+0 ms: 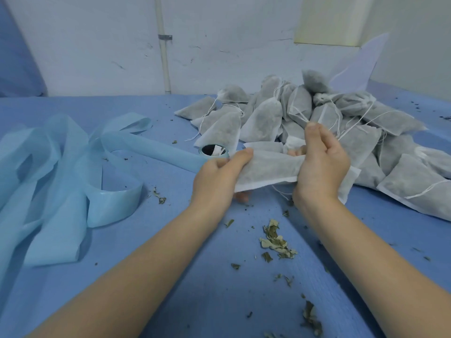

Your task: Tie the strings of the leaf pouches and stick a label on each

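The left hand [218, 178] is raised above the blue table [170, 276], its forearm reaching in from the near left, and it grips the left end of a white leaf pouch [268, 170] with the thumb lying along the top edge and the fingers curled underneath. The right hand [322, 164] comes in from the near right with the palm turned leftward; its thumb points up and its fingers curl round the right end of the same pouch, where the fabric bunches.

The pouch stretches level between the two hands, just above the table and just in front of the heap of pouches [341, 132]. It is a flat, oblong bag of thin white fabric with dark leaf matter showing grey through it, and a thin white string hangs below its near edge.

The heap lies on the far right of the table, many like pouches piled loosely with white drawstrings trailing. Left of the hands a roll of pale blue tape [214, 151] sits just beside the heap, its long strip [73, 172] looping in folds across the left of the table. Dry leaf scraps [275, 240] are scattered on the near cloth between the forearms.
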The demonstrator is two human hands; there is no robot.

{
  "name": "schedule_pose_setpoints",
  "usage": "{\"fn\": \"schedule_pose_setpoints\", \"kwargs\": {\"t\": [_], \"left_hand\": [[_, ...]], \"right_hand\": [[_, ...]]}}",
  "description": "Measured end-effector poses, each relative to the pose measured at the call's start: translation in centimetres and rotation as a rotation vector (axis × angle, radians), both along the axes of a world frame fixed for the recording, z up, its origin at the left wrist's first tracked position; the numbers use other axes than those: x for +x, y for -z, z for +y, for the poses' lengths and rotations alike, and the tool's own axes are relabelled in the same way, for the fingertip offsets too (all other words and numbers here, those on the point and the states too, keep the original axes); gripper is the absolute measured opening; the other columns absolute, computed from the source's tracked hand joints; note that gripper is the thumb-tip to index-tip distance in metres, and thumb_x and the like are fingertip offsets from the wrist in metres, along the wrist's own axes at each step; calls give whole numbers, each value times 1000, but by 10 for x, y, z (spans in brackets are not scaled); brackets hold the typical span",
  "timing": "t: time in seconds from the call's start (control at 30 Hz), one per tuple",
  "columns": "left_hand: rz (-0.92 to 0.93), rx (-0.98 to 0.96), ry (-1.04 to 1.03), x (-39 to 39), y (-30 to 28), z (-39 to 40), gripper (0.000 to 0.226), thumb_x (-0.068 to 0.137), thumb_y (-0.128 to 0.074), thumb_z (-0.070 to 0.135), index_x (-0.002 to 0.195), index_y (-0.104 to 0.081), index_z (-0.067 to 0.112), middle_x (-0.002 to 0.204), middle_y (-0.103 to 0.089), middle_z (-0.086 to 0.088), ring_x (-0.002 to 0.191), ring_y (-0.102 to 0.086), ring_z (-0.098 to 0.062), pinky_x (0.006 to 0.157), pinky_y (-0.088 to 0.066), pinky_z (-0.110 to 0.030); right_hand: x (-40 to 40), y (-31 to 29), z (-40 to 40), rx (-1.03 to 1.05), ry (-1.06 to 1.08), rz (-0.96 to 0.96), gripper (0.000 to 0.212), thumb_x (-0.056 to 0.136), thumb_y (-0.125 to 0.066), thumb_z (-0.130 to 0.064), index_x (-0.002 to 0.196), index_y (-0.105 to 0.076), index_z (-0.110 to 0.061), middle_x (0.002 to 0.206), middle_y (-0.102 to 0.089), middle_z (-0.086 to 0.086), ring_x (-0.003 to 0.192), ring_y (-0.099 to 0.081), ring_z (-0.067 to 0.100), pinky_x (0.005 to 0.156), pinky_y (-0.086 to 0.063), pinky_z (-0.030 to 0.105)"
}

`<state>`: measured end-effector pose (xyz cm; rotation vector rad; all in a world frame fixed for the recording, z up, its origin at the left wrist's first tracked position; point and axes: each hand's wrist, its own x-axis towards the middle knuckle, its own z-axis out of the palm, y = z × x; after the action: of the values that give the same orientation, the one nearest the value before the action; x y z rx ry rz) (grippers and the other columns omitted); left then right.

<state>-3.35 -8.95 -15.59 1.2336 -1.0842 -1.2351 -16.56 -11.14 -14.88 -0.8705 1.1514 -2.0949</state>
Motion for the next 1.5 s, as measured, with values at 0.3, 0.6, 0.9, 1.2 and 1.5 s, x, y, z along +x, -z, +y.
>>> {"fn": "schedule_pose_setpoints", "kwargs": {"t": [0.3,0.6,0.9,1.2,1.5], "left_hand": [[461,141,152,7,-1,-8,18,92,-48,10,91,-65,6,90,-73,-10,90,-69,-25,72,-59,-43],[300,8,106,8,-3,-11,28,87,-62,24,99,-70,0,92,-70,-13,85,-67,-27,81,-54,-38],[40,-150,-200,26,-9,-20,33,90,-61,27,103,-63,-4,106,-67,-22,103,-62,-36,96,-47,-49],[160,-125,-412,68,-12,-40,33,95,-55,27,114,-61,1,112,-66,-13,105,-62,-29,97,-48,-47],[6,-167,-458,64,-7,-44,37,93,-55,34,112,-58,3,110,-64,-12,103,-60,-28,95,-47,-44]], "right_hand": [[-1,8,6,8,-294,457,11,84,-72,-18,77,-73,-26,76,-69,-15,76,-62,-1,72,-47,12],[-2,9,8,-17,-418,702,13,82,-71,-8,75,-71,-19,96,-69,-3,96,-63,8,91,-45,20],[8,4,-16,125,-503,369,19,98,-51,-20,99,-70,-24,98,-71,-9,100,-64,12,96,-50,34],[27,18,-52,316,-641,1009,74,71,-84,-27,137,-50,-24,102,-60,-20,81,-61,-2,72,-41,1],[45,15,-62,211,-742,1076,49,70,-79,-16,112,-62,-33,86,-66,-30,65,-56,-11,61,-39,4]]}}
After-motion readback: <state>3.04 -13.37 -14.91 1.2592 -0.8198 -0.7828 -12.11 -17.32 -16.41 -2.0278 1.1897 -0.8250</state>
